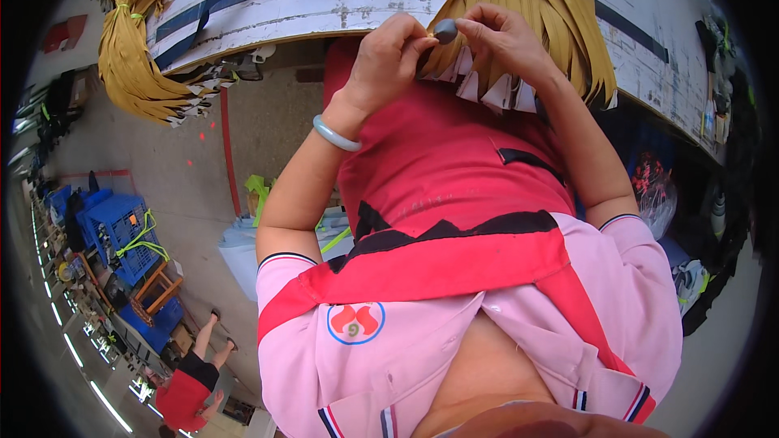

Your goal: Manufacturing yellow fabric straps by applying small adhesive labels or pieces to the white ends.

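Note:
Over the table's near edge, my two hands meet at a small dark grey rounded piece (445, 30), whose kind I cannot make out. My left hand (391, 61), with a pale bangle on its wrist, is closed in a pinch at the piece's left side, where a bit of yellow shows. On the other side, the thumb and fingers of my right hand (507, 42) pinch its right edge. Behind and below them a thick bundle of mustard-yellow straps (560, 28) hangs off the table, with white ends showing towards my red apron (454, 154).
The worn white table (324, 16) carries dark blue straps (215, 0). Another tied bundle of yellow straps (134, 57) hangs at its left end. Blue crates (122, 231) stand on the floor at left, and a person in red (187, 393) is farther off.

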Action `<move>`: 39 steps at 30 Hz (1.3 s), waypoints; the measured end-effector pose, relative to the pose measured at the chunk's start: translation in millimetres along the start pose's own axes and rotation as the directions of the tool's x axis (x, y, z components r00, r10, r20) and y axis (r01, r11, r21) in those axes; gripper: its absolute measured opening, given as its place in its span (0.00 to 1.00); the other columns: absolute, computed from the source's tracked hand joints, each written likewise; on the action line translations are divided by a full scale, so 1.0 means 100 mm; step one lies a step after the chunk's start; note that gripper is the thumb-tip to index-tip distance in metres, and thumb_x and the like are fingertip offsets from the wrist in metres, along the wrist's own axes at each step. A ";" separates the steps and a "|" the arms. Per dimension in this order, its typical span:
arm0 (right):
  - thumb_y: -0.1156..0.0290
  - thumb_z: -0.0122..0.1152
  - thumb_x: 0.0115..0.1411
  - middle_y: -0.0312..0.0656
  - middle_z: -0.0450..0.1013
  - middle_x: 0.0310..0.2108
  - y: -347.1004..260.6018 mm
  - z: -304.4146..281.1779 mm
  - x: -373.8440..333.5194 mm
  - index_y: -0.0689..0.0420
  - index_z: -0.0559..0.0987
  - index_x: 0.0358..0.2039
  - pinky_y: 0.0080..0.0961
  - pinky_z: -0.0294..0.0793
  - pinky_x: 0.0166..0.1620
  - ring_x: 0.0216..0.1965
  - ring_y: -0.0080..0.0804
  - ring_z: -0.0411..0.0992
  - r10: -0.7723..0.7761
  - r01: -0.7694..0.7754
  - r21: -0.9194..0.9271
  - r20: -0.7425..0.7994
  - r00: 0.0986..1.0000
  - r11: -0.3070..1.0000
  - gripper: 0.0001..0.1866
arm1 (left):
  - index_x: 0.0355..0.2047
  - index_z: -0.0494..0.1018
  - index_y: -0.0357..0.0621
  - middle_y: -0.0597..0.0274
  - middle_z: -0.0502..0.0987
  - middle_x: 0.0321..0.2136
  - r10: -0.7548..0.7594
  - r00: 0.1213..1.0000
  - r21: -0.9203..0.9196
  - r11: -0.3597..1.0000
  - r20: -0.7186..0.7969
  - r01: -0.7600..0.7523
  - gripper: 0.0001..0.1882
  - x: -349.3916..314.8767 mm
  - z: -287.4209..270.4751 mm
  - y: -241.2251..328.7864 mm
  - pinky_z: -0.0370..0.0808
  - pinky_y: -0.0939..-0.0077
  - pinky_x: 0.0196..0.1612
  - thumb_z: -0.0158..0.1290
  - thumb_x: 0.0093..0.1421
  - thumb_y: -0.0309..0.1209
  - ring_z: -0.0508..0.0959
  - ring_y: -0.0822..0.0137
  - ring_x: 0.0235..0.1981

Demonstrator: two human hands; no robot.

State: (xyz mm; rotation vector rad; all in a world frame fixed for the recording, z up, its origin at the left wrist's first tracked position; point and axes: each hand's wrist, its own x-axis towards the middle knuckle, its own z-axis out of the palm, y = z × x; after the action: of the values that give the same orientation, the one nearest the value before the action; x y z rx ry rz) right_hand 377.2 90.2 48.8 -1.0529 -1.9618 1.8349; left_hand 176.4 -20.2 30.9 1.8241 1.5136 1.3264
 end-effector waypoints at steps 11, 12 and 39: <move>0.66 0.60 0.64 0.34 0.74 0.29 0.14 -0.45 -0.23 0.58 0.78 0.42 0.17 0.71 0.35 0.29 0.19 0.70 -0.172 0.094 -0.285 -0.260 0.950 0.954 0.10 | 0.40 0.75 0.37 0.61 0.79 0.32 -0.402 0.850 -0.324 0.899 -0.341 0.295 0.06 0.15 -1.03 -0.58 0.80 0.78 0.34 0.52 0.65 0.26 0.81 0.71 0.31; 0.67 0.60 0.63 0.36 0.75 0.29 0.14 -0.40 -0.26 0.59 0.78 0.41 0.19 0.72 0.37 0.30 0.21 0.71 -0.214 0.113 -0.365 -0.248 0.945 0.924 0.10 | 0.39 0.76 0.38 0.62 0.79 0.32 -0.421 0.884 -0.331 0.880 -0.206 0.342 0.06 0.07 -0.85 -0.51 0.79 0.79 0.34 0.54 0.64 0.26 0.80 0.73 0.30; 0.73 0.58 0.65 0.33 0.71 0.39 -0.12 0.00 -0.24 0.61 0.77 0.41 0.14 0.70 0.39 0.36 0.17 0.70 -0.437 0.436 0.114 -0.019 0.899 0.893 0.06 | 0.31 0.73 0.35 0.63 0.75 0.35 -0.151 0.985 -0.644 0.746 0.085 0.170 0.05 0.27 0.07 0.25 0.74 0.81 0.40 0.54 0.56 0.14 0.76 0.74 0.35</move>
State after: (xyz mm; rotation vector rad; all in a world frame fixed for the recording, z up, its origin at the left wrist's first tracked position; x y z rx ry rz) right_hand 389.8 75.1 67.3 -0.5110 -1.8762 1.6728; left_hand 193.7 -1.6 59.0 1.2229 0.9722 1.4864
